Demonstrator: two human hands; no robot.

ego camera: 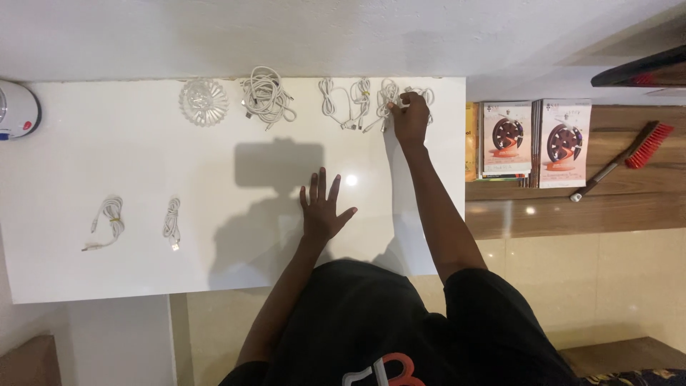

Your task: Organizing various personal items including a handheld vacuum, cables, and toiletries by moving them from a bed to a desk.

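My right hand [411, 116] reaches to the far edge of the white table [214, 236] and closes its fingers on a white coiled cable [391, 100] among several white cables [350, 100] lying there. My left hand [323, 207] rests flat on the table with fingers spread, holding nothing. A larger tangled bundle of white cable [266, 96] lies further left along the far edge.
Two small tied white cables [108, 221] [172, 223] lie at the front left. A clear ribbed dish [204, 101] sits at the back. A white appliance [16, 109] is at the left edge. On a wooden shelf to the right lie booklets [536, 139] and a red brush [629, 157].
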